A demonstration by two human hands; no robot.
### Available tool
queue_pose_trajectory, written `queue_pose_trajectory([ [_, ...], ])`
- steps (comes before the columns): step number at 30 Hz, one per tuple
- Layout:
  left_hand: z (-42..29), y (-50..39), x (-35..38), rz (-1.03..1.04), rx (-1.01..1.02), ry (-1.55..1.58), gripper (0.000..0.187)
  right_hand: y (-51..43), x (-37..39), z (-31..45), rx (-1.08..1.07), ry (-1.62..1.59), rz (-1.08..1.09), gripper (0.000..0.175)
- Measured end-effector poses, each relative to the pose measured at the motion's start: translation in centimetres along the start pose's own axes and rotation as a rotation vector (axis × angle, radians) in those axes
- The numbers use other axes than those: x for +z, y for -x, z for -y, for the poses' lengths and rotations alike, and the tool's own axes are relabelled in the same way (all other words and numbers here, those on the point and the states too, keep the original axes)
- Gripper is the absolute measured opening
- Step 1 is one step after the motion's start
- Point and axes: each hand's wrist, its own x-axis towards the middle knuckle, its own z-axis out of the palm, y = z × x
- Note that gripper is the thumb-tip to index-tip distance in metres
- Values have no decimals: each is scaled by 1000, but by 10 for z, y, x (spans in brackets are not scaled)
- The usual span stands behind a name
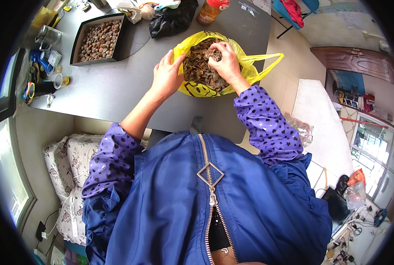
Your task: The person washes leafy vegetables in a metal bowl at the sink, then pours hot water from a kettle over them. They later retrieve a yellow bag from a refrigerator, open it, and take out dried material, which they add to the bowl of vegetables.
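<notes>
A yellow plastic bag (202, 91) stands with its mouth open on the dark table (130, 86), one handle loop spread to the right. Inside lie dry brown pieces (197, 68), perhaps dried plant matter. My right hand (226, 63) is over the bag's mouth, its thumb and fingers curled around a clump of these pieces. At the bag's left rim is my left hand (168, 74), fingers spread and thumb at the edge; whether it grips the plastic is hard to tell.
A black box (117, 44) of round brown nuts or similar pieces sits at the back left. Behind the yellow bag are a black plastic bag (173, 18) and a red-lidded jar (208, 13). Cups (59, 80) and a glass jar (49, 35) stand along the left edge.
</notes>
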Motion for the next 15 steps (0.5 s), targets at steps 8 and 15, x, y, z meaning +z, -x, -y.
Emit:
queue_pose_trajectory([
  [8,-20,4,-13,105,42,-19,67,5,-11,-1,48,-111,-212,30],
  [15,-34,6,-12,147,123,23,67,14,-27,-18,476,-784,-237,22],
])
